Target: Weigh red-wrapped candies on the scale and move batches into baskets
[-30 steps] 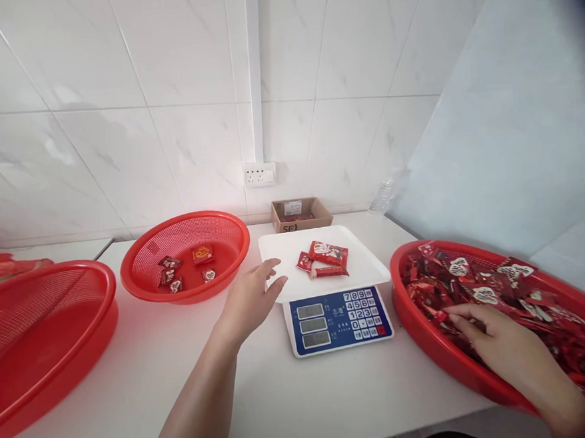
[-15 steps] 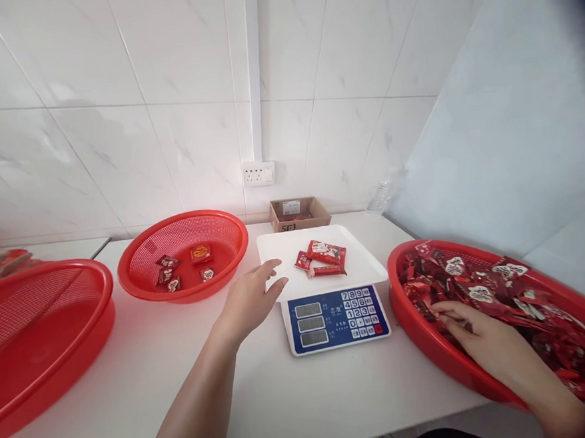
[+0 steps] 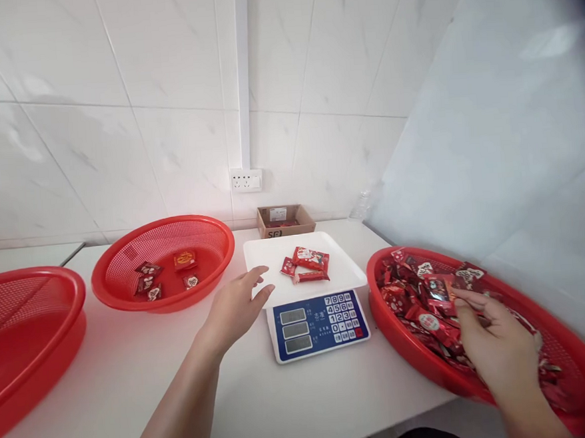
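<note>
Pinching a glossy red snack packet [image 3: 438, 290] between the thumb and closed-up fingertips of the right hand [image 3: 501, 341], toward the left end of the oval red basket [image 3: 396, 352] at the right near corner of the surface [image 3: 260, 408]. Displaying, on the pinched packet, a flat, roughly square outline, a bright red border and a darker printed panel crossed by a pale sheen; bearing print too small to read, and partly hidden at the side beneath the fingers. Lying close over, or possibly against, the heap of red wrapped packets [image 3: 432, 321], many with white lettered patches; impossible to tell which.

Extending the left hand [image 3: 233, 313] to the left edge of the white weighing pan [image 3: 265, 254], with thumb and index finger spread well apart; contact with the pan not determinable.

Bearing on the pan, right of its middle, three red packets [image 3: 309, 258]: one broad with a white patch, one small at its left, one slim in front. Mounted below, a blue-faced digital scale [image 3: 320, 327] with three displays and a keypad. Set near the surface's far edge, a cardboard box [image 3: 283, 232]; to its left, a perforated red basket [image 3: 166, 308] holding five packets [image 3: 149, 281].
</note>
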`<state>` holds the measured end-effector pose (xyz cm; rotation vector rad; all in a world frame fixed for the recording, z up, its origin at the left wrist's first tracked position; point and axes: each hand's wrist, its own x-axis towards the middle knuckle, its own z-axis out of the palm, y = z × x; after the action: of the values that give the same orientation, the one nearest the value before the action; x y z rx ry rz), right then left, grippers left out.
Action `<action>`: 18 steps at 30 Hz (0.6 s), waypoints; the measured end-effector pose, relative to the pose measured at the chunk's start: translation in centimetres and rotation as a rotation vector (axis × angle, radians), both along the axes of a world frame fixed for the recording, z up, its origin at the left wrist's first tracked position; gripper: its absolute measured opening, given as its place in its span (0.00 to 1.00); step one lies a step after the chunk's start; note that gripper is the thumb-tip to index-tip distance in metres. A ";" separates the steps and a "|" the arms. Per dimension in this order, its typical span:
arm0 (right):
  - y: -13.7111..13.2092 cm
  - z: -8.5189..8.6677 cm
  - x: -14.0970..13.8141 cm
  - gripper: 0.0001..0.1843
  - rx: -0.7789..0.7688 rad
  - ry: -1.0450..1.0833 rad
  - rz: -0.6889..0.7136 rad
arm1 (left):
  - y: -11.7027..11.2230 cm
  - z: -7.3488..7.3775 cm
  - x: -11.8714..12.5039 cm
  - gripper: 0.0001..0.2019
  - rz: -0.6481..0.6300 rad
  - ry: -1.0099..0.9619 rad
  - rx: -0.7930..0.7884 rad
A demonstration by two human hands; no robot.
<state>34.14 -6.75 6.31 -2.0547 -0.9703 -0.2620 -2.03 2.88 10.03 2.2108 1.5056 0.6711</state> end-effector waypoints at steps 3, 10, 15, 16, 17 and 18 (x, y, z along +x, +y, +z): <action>0.2 1.4 -1.1 0.22 0.056 0.074 -0.034 | -0.1 -0.1 0.0 0.19 -0.006 -0.008 0.010; 5.1 3.5 -7.1 0.17 0.029 -0.057 0.555 | -0.5 0.1 0.1 0.19 -0.020 -0.034 0.013; 10.4 2.7 -10.7 0.17 -0.081 -0.173 0.830 | -0.7 0.3 -0.3 0.18 -0.010 -0.044 0.035; 11.1 2.5 -11.1 0.17 -0.119 -0.178 0.828 | -0.7 0.3 -0.4 0.18 -0.010 -0.045 0.038; 11.6 2.5 -11.4 0.17 -0.155 -0.182 0.814 | -0.7 0.4 -0.5 0.18 -0.008 -0.046 0.041; 11.8 2.4 -11.6 0.17 -0.181 -0.184 0.791 | -0.7 0.4 -0.6 0.18 -0.006 -0.049 0.042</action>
<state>22.58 5.07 8.75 -1.6524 -1.8825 0.0649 -2.59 2.15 10.46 2.2127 1.4740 0.7562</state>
